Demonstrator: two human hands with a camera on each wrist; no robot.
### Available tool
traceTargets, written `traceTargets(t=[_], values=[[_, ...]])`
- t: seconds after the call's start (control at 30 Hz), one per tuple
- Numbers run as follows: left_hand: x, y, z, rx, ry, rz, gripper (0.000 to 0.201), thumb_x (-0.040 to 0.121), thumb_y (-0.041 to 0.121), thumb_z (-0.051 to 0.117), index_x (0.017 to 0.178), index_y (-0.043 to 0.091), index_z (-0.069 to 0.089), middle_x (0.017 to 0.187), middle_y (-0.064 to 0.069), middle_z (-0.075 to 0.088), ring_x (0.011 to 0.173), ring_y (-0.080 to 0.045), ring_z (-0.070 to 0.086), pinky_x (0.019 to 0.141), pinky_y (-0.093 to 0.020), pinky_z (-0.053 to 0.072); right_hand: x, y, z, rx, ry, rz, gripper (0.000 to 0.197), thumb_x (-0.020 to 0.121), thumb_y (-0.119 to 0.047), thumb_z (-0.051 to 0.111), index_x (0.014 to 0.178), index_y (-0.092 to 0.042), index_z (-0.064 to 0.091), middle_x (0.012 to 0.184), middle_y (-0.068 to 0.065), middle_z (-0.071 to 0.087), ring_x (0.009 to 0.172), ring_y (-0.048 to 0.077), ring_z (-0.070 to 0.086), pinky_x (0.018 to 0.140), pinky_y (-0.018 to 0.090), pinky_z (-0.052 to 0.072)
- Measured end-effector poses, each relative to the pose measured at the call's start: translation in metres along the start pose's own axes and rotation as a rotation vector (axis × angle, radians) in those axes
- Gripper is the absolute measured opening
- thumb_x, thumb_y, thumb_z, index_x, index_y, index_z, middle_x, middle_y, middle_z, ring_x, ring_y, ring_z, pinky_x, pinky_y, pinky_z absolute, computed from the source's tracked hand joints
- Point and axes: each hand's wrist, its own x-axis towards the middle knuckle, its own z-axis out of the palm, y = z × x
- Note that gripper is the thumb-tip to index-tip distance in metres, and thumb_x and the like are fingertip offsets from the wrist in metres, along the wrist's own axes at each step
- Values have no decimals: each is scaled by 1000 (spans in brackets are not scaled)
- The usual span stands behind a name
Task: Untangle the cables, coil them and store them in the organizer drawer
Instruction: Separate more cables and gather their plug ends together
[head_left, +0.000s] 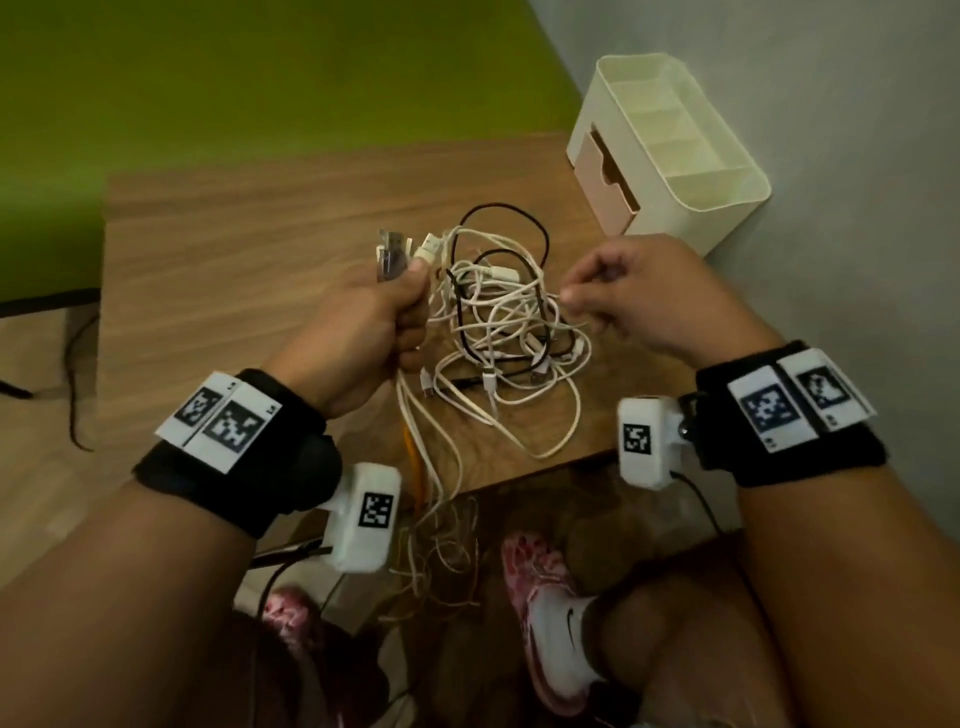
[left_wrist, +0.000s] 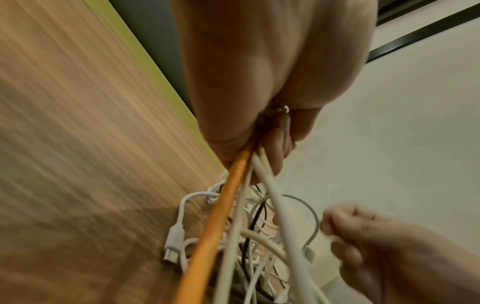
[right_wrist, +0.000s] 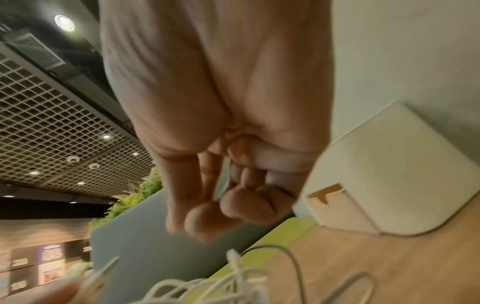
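Sorting from overhead, we clenched our left hand (head_left: 374, 317) around a bunch of USB plugs (head_left: 402, 249) while our right hand (head_left: 639, 296) pinched one white strand of the cable tangle (head_left: 509, 322) on the wooden table (head_left: 234, 249), near the organizer (head_left: 670, 150). The left wrist camera showed an orange cable (left_wrist: 215, 222) running through that fist. The right wrist camera showed fingertips (right_wrist: 205, 218) pressed together. Light and limp, the cords seemed best handled near their stiff plugs.
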Motion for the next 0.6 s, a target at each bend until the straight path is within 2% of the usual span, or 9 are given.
traceTargets(t=[0.1, 0.2, 0.27, 0.4, 0.5, 0.6], values=[[2, -1, 3, 81, 46, 32, 35, 106, 30, 38, 73, 20, 39, 59, 3, 31, 47, -12, 30, 44, -25, 35, 1, 6, 1, -104, -55, 92, 7, 83, -23, 77, 82, -17, 73, 71, -2, 73, 53, 4, 61, 60, 26, 51], [3, 0, 4, 85, 22, 26, 35, 106, 33, 37, 72, 23, 35, 60, 5, 26, 47, -9, 21, 40, -21, 22, 4, 5, 6, -144, -85, 128, 10, 86, -24, 74, 82, -16, 73, 71, -3, 73, 47, 0, 60, 57, 21, 48], [3, 1, 4, 69, 10, 33, 33, 106, 31, 38, 73, 24, 34, 61, 4, 23, 48, -9, 17, 41, -20, 16, 8, 3, 10, -142, -66, 159, 14, 88, -29, 73, 81, -17, 72, 71, -4, 74, 46, -1, 60, 56, 22, 45], [2, 2, 5, 84, -8, 46, 34, 105, 30, 39, 73, 23, 34, 62, 2, 23, 47, -9, 18, 43, -23, 13, 12, -1, 18, -165, -68, 208, 18, 87, -40, 71, 83, -23, 66, 73, -6, 73, 60, 6, 63, 59, 25, 43], [2, 3, 6, 79, -28, 48, 33, 105, 29, 39, 73, 23, 34, 63, 1, 20, 46, -9, 17, 45, -25, 10, 12, -5, 22, -228, -95, 202, 11, 89, -36, 70, 86, -27, 64, 77, -8, 71, 70, 3, 61, 59, 23, 41], [1, 4, 6, 88, -30, 53, 34, 105, 29, 38, 72, 23, 34, 63, -1, 19, 47, -10, 16, 46, -28, 8, 13, -9, 22, -209, -44, 178, 15, 88, -33, 70, 78, -23, 68, 76, -7, 70, 71, 6, 61, 58, 24, 39]])
